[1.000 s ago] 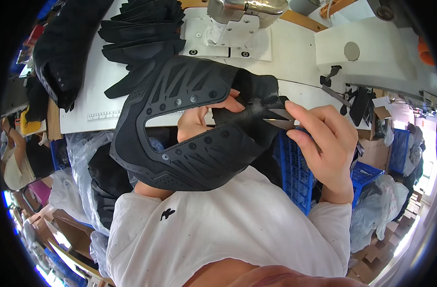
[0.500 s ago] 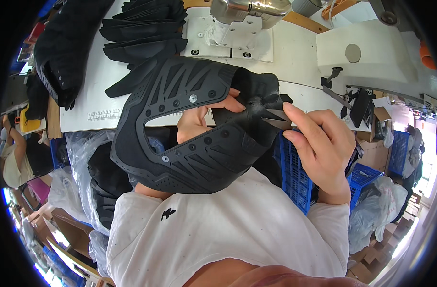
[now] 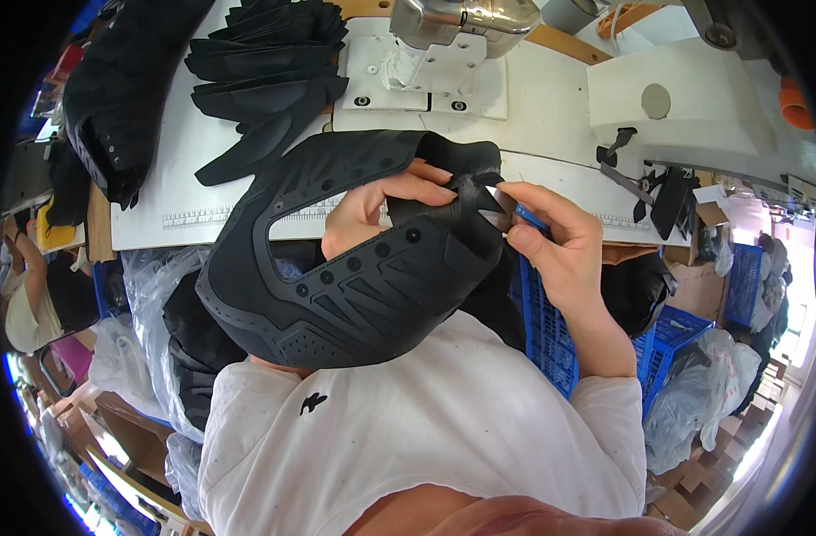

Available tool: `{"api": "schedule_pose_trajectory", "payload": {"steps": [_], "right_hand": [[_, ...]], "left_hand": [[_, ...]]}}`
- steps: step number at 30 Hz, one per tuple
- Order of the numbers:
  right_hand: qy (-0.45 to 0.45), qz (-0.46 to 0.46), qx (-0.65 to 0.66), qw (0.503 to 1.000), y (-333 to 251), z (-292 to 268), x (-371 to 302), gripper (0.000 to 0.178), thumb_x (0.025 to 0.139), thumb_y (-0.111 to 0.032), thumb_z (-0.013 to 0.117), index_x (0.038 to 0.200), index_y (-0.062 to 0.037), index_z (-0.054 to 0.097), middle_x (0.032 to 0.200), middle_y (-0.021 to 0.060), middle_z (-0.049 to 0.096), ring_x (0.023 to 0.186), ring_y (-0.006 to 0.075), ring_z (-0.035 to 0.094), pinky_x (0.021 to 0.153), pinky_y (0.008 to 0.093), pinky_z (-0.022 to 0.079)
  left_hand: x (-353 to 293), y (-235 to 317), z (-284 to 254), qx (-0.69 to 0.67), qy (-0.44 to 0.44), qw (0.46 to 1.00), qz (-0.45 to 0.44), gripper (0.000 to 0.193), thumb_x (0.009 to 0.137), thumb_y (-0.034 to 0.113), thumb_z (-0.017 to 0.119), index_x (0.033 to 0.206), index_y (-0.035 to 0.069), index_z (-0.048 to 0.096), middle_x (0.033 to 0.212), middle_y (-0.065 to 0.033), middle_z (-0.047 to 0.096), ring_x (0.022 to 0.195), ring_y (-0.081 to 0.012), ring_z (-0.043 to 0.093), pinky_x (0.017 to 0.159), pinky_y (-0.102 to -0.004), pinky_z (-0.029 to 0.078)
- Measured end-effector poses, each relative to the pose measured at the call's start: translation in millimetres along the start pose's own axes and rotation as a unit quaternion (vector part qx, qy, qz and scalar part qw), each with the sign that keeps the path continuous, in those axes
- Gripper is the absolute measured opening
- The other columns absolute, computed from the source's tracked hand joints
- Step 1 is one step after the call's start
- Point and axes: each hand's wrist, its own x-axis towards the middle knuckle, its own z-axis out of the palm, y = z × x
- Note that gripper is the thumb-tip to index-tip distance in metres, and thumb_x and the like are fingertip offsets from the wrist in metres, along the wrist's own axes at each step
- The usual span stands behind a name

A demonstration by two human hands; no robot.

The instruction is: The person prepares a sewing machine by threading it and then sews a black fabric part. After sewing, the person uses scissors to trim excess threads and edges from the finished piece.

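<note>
A black moulded, mask-like piece with a large oval cut-out and a row of round studs is held up in front of my chest. My left hand shows through the cut-out. Its fingers pinch the dark inner material near the piece's right end. Between the thumb and fingers of my right hand is a pair of thread snips with pointed metal blades and a bit of blue at the grip. The blade tips meet the seam area beside my left fingertips. Part of the snips is hidden in the hand.
A sewing machine stands on the white table beyond my hands. Stacked black cut pieces lie at its left, with a large black item further left. Blue crates and plastic bags sit below the table.
My right hand has moved left with the snips, bringing the blades deeper into the seam area. The black piece has tilted slightly and shifted a little left.
</note>
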Motion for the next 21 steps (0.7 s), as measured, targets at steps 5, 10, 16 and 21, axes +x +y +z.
{"api": "schedule_pose_trajectory", "payload": {"steps": [5,10,16,21], "right_hand": [[0.010,-0.161,-0.216,0.963,-7,-10,4,0.035,0.081,-0.009,0.079,0.115,-0.0099,0.074,0.080,0.0028,0.061,0.070,0.0110,0.056,0.059,0.0253,0.041],[-0.001,-0.132,-0.155,0.979,-1,-11,1,0.036,0.081,-0.014,0.080,0.115,-0.0073,0.073,0.085,0.0036,0.065,0.068,0.0096,0.057,0.056,0.0264,0.042],[-0.020,0.201,0.405,0.892,22,18,-17,0.048,0.087,-0.020,0.079,0.126,0.0018,0.064,0.096,0.0045,0.068,0.070,0.0073,0.055,0.054,0.0208,0.040],[0.005,0.061,0.124,0.990,15,6,-10,0.039,0.084,-0.014,0.079,0.119,-0.0021,0.069,0.087,0.0010,0.063,0.073,0.0073,0.053,0.059,0.0217,0.039]], "left_hand": [[2,-6,0,-0.053,0.039,0.998,0.002,0.034,0.070,0.006,0.086,0.101,-0.003,0.073,0.116,-0.0179,0.064,0.112,-0.0265,0.062,0.102,-0.0350,0.046],[-2,-3,6,0.073,0.008,0.996,0.059,0.023,0.080,0.005,0.080,0.101,-0.001,0.071,0.116,-0.0167,0.066,0.117,-0.0307,0.061,0.110,-0.0453,0.042],[11,-15,3,0.174,-0.020,0.942,0.286,0.018,0.071,0.010,0.082,0.087,0.007,0.078,0.099,-0.0086,0.071,0.104,-0.0296,0.068,0.105,-0.0530,0.046],[8,-12,-3,0.214,-0.016,0.937,0.275,0.013,0.069,0.010,0.083,0.079,0.007,0.076,0.100,-0.0088,0.071,0.107,-0.0317,0.067,0.107,-0.0516,0.045]]}}
